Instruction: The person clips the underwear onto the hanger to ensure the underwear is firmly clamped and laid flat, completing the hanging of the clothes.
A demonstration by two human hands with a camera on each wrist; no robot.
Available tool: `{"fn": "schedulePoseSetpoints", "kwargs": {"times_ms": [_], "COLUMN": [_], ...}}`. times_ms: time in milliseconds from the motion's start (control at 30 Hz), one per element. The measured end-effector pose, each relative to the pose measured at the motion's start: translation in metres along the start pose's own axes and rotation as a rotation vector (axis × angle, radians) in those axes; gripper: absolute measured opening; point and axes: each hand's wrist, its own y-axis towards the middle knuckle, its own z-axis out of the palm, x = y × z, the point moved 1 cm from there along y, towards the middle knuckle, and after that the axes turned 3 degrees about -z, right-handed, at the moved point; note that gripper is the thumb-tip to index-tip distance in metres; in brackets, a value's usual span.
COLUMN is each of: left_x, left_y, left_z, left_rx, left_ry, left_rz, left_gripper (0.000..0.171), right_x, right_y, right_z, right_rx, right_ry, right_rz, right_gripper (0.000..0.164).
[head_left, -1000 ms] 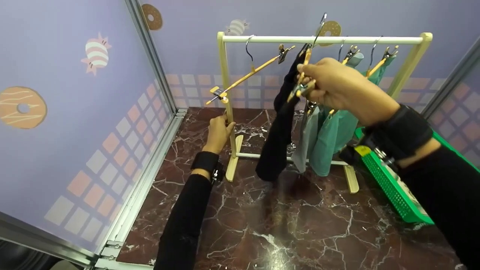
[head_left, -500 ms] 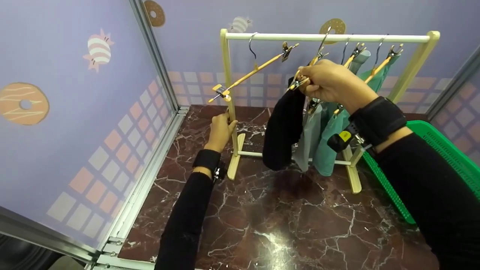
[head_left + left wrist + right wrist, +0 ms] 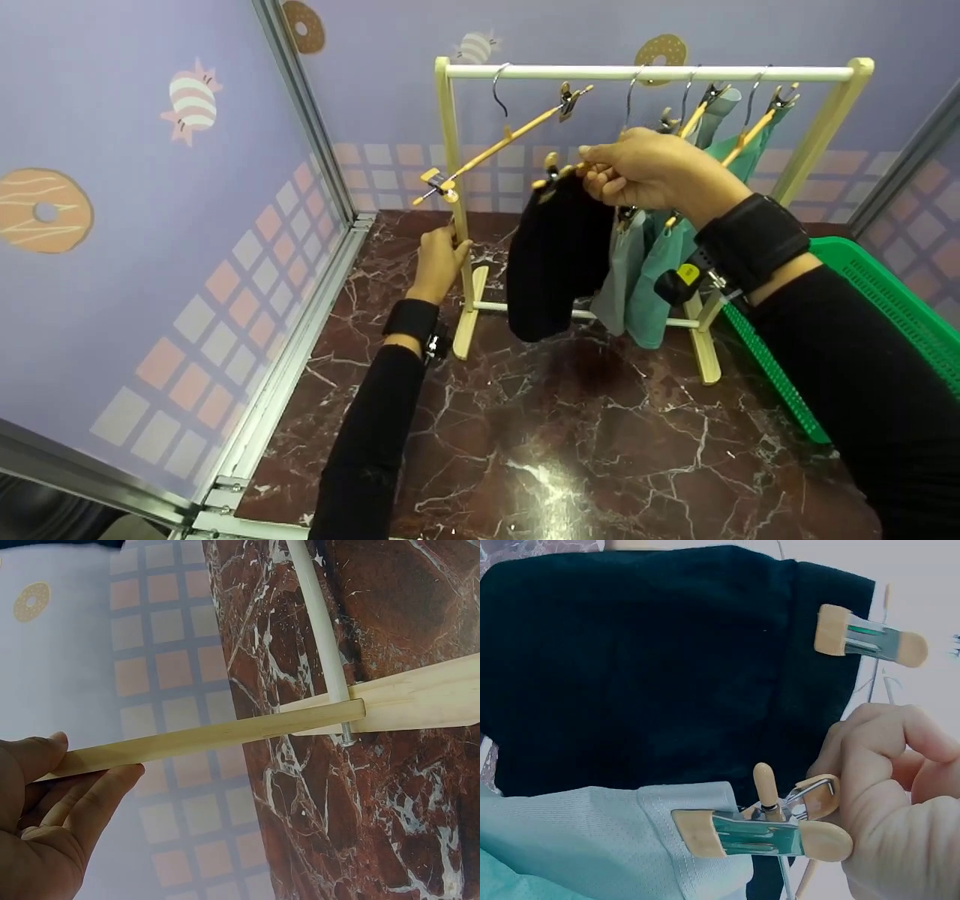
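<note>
The left hand (image 3: 439, 259) grips the near upright post of the wooden clothes rack (image 3: 452, 135), fingers wrapped round the post at about its middle — the wrist view shows the fingers (image 3: 97, 799) curled against the wood. The right hand (image 3: 645, 169) pinches the clip hanger (image 3: 559, 169) that carries the black garment (image 3: 555, 255); the garment hangs at six o'clock from that hand, just at nine o'clock of the grey and teal garments (image 3: 645, 262) clipped on the rail. An empty clip hanger (image 3: 499, 146) hangs tilted at the rack's ten o'clock end — a green basket (image 3: 862, 300) stands at three o'clock on the marble table (image 3: 562, 450).
</note>
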Motion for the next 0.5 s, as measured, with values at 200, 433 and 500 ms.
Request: {"fn": "schedulePoseSetpoints", "kwargs": {"times_ms": [200,433,500], "left_x": [0.0,0.0,0.0], "left_y": [0.001,0.001,0.0], "left_z": [0.002,0.001,0.001], "left_rx": [-0.003,-0.007,-0.012], "left_ry": [0.001,0.022,0.03], "left_rz": [0.001,-0.02,-0.013], "left_gripper": [0.016,0.017,0.017], "right_x": [-0.001,-0.016,-0.028], "right_y": [-0.007,-0.026,-0.033], "right_z": [0.002,0.02,0.026], "right_rx": [-0.017,-0.005,0.002], "right_ry": [-0.05,-0.287,-0.442], "right_rz": [0.003,-0.156,-0.225], "right_gripper": [0.035,0.034,0.031]}}
